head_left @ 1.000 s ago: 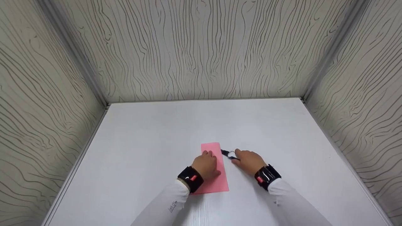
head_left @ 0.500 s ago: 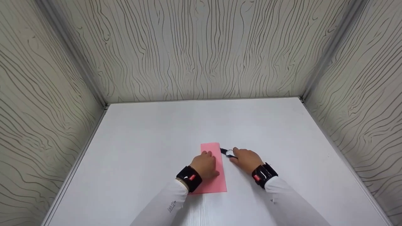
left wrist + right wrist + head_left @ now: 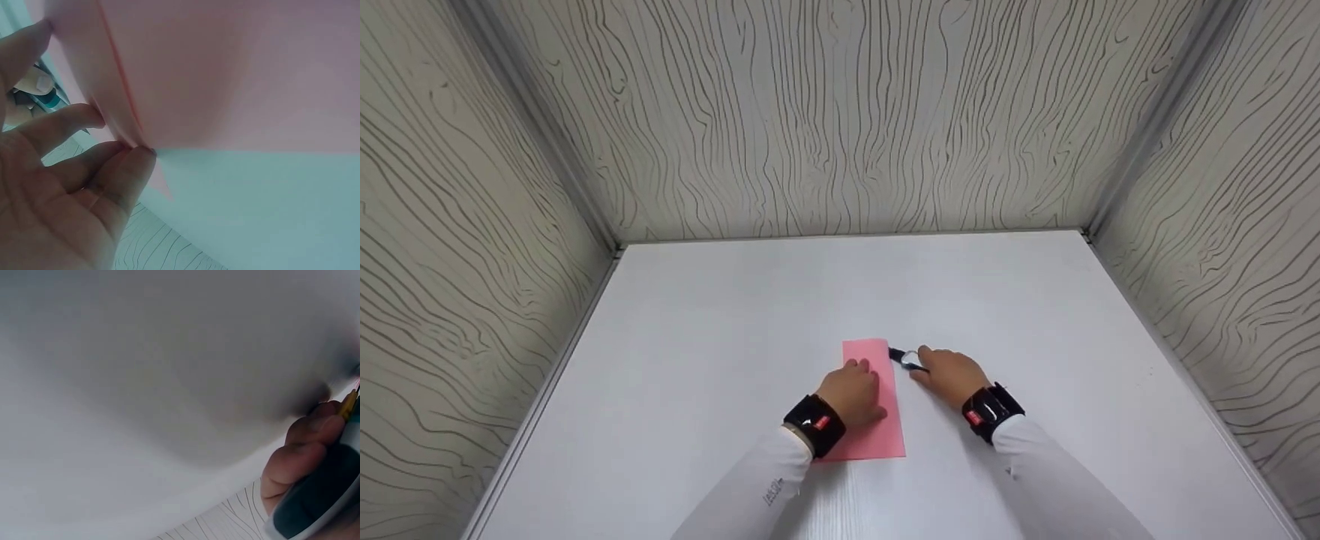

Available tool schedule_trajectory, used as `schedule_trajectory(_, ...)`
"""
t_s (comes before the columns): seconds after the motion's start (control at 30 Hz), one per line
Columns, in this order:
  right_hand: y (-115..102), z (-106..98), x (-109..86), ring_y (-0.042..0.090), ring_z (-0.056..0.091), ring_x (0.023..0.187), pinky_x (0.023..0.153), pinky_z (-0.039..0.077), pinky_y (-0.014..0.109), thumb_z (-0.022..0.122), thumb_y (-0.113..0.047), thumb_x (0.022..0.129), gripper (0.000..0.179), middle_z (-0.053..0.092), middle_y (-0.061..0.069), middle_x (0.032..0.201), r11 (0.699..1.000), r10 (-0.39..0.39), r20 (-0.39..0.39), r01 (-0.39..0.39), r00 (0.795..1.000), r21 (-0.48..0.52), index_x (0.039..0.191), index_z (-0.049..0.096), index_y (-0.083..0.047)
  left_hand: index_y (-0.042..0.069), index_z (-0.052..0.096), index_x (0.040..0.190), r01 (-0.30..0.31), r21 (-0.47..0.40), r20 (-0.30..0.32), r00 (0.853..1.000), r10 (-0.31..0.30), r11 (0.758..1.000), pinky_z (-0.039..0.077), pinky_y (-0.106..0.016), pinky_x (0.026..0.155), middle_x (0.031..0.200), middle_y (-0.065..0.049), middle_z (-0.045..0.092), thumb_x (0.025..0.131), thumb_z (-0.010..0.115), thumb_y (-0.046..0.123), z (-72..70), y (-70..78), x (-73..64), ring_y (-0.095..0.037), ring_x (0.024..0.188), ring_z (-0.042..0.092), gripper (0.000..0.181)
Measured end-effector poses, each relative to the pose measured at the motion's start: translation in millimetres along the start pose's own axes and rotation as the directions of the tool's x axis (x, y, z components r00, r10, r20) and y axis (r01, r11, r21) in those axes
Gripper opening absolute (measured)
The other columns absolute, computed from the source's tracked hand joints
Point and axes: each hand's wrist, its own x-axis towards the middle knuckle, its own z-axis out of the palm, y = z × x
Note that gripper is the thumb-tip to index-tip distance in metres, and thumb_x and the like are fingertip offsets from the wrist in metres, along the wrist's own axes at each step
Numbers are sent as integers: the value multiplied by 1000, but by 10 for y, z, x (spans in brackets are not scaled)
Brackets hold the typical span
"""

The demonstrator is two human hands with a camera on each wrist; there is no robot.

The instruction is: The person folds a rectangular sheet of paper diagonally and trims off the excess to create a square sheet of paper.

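A pink sheet of paper (image 3: 885, 442), folded lengthwise, lies on the white table. My left hand (image 3: 849, 396) rests on it and holds it down; in the left wrist view its fingertips press beside a raised crease, with the fingers (image 3: 67, 126) fairly straight. Just right of the paper, my right hand (image 3: 956, 379) grips a dark hand tool (image 3: 897, 354) with a silvery ring-like part. The tool's black tip is right at the paper's right edge, near its far end. In the right wrist view curled fingers wrap its dark teal and grey body (image 3: 315, 500).
The white table (image 3: 735, 315) stretches out around the paper. Wood-grain panels (image 3: 840, 120) stand along the back and both sides. Both wrists wear black straps (image 3: 994, 411) over white sleeves.
The right hand and the tool have shifted slightly up along the paper's right edge, toward its far end. My left hand stays in the same place on the paper.
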Motion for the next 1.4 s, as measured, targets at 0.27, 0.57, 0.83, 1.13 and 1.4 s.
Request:
schedule_trajectory(0.27, 3, -3, 38, 31, 70, 73, 68, 58, 51, 74, -31, 104, 27, 69, 11, 78, 1000, -4, -8, 4, 1000, -17, 104, 63, -6, 4, 79, 117, -6, 36, 6, 1000, 6, 999, 65, -38, 83, 109, -11, 71, 95, 80, 46, -44, 11, -11, -22, 94, 64, 48)
schedule_trajectory(0.57, 7, 0, 73, 32, 70, 73, 70, 59, 53, 74, -30, 104, 27, 68, 12, 77, 1000, 9, 0, -9, 1000, -6, 103, 63, -6, 4, 79, 119, -23, 37, 18, 1000, 23, 999, 64, -36, 84, 111, -11, 72, 96, 80, 46, -76, 19, -18, -22, 94, 62, 48)
schedule_trajectory(0.83, 12, -7, 115, 28, 65, 68, 67, 56, 50, 73, -31, 104, 27, 67, 10, 76, 1000, 11, 8, -11, 1000, 17, 101, 62, -7, 4, 78, 121, -13, 17, 20, 1000, 13, 1000, 64, -36, 85, 110, -11, 71, 96, 81, 46, -81, 26, -34, -22, 93, 61, 49)
schedule_trajectory(1.13, 1, -47, 87, 32, 67, 69, 67, 57, 52, 74, -29, 104, 27, 67, 13, 76, 999, 43, -18, -43, 999, 19, 101, 63, -5, 4, 79, 119, -13, 4, 10, 1000, 13, 1000, 63, -35, 82, 108, -11, 70, 96, 80, 45, -68, 24, -16, -22, 92, 59, 47)
schedule_trajectory(1.4, 40, -42, 65, 32, 66, 66, 63, 55, 53, 74, -29, 104, 31, 66, 15, 75, 996, 87, -18, -86, 996, 29, 101, 60, -1, 3, 79, 116, -13, 23, 6, 1000, 13, 1000, 63, -37, 78, 106, -11, 69, 94, 81, 44, -22, 4, -8, -23, 91, 60, 47)
